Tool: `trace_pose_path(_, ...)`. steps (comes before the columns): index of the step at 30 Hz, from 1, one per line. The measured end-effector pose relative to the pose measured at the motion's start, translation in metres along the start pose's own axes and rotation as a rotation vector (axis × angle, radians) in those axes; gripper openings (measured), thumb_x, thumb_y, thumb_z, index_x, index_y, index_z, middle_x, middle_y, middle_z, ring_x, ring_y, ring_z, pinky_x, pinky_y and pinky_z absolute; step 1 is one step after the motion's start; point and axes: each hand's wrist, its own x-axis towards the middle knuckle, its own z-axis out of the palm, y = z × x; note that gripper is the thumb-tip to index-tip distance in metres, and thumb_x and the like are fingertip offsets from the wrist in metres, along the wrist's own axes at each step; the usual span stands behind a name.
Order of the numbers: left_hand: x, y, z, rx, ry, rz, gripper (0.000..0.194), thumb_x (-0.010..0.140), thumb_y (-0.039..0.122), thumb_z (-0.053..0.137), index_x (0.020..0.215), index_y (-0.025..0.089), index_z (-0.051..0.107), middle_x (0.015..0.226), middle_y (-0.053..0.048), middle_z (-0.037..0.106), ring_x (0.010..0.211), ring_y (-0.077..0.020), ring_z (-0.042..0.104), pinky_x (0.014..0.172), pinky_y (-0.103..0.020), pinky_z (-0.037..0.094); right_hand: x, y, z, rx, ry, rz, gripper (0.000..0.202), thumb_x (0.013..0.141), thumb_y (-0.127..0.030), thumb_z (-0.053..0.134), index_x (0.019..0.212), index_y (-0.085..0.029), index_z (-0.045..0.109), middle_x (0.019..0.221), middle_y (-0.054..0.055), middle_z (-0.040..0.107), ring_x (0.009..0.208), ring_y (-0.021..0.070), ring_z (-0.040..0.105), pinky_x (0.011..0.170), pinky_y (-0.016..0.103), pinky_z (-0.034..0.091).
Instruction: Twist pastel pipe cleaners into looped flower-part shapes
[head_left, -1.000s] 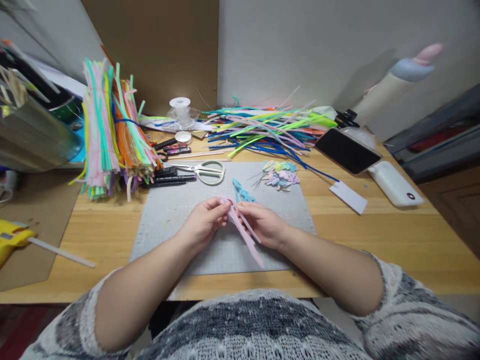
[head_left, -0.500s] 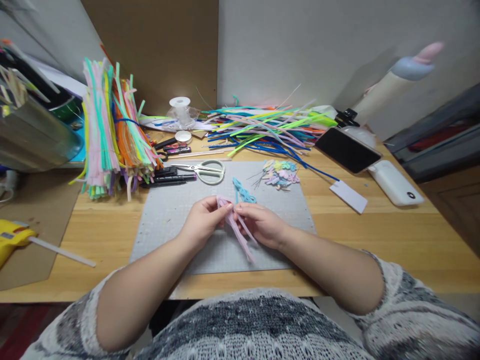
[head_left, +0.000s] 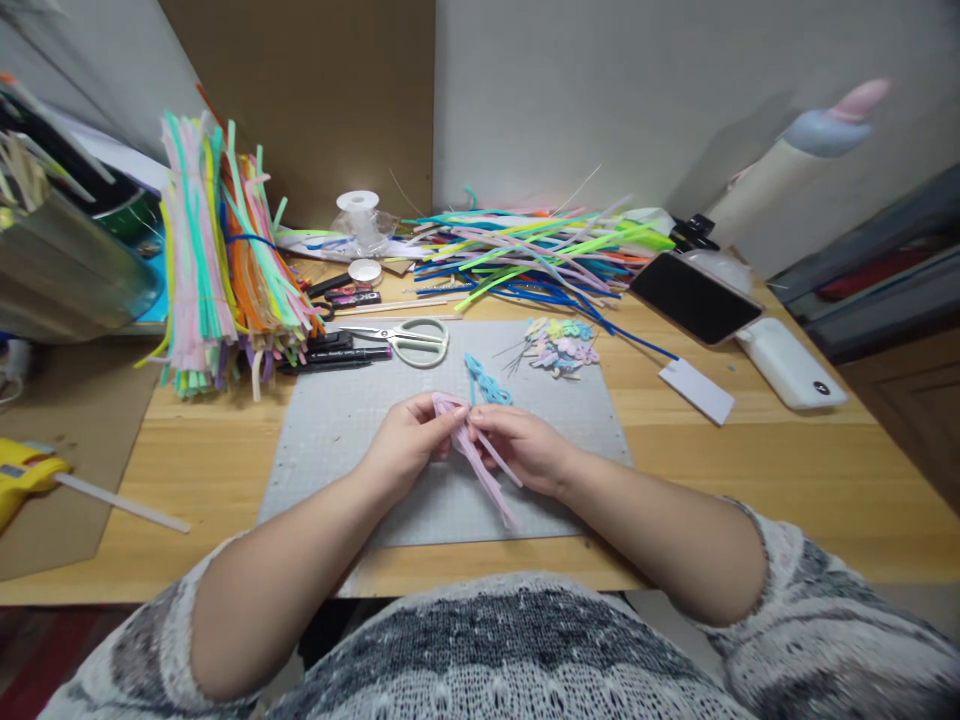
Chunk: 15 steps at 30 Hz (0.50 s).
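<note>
Pale-pink fuzzy pipe-cleaner bundle [head_left: 482,468] above grey gridded cutting mat [head_left: 330,440], looped end pinched in left hand [head_left: 409,435]; right hand [head_left: 529,450] narrow, pinching one separate strand [head_left: 502,462]. Looped light-blue pipe-cleaner piece [head_left: 491,387] just beyond. Black marker pen [head_left: 360,355]: small print on barrel, unreadable. Small black-and-pink item [head_left: 358,298]: white letters, too blurred to read surely. White rounded plastic device [head_left: 787,365]: dark round mark, unclear.

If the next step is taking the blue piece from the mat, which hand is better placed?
Probably the right hand: it is close to the blue piece, while the left hand is farther away. Both hold the pink strips, so the right would first need freeing.
</note>
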Motion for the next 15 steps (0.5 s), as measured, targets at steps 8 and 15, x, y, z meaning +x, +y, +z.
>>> trace_pose_path(8, -0.0011, 0.0015, -0.0001, 0.055, -0.002, 0.034, 0.024, 0.069, 0.035, 0.073, 0.071, 0.013, 0.065, 0.058, 0.000, 0.061, 0.045, -0.0056, 0.043, 0.045, -0.018, 0.032, 0.0001, -0.0010, 0.0005, -0.001, -0.005, -0.002, 0.025, 0.070, -0.035, 0.065, 0.061, -0.014, 0.055, 0.058, 0.001, 0.054, 0.048, 0.0083, 0.042, 0.044, 0.021, 0.026)
trace_pose_path(15, -0.0010, -0.0003, -0.0007, 0.139, 0.003, 0.049, 0.023, 0.070, 0.035, 0.072, 0.071, 0.013, 0.065, 0.058, -0.001, 0.062, 0.044, -0.0060, 0.043, 0.044, -0.019, 0.032, 0.0019, -0.0019, -0.0024, -0.042, -0.026, 0.028, 0.025, 0.072, -0.033, 0.061, 0.058, -0.014, 0.054, 0.057, 0.001, 0.053, 0.049, 0.0085, 0.044, 0.045, 0.020, 0.030)
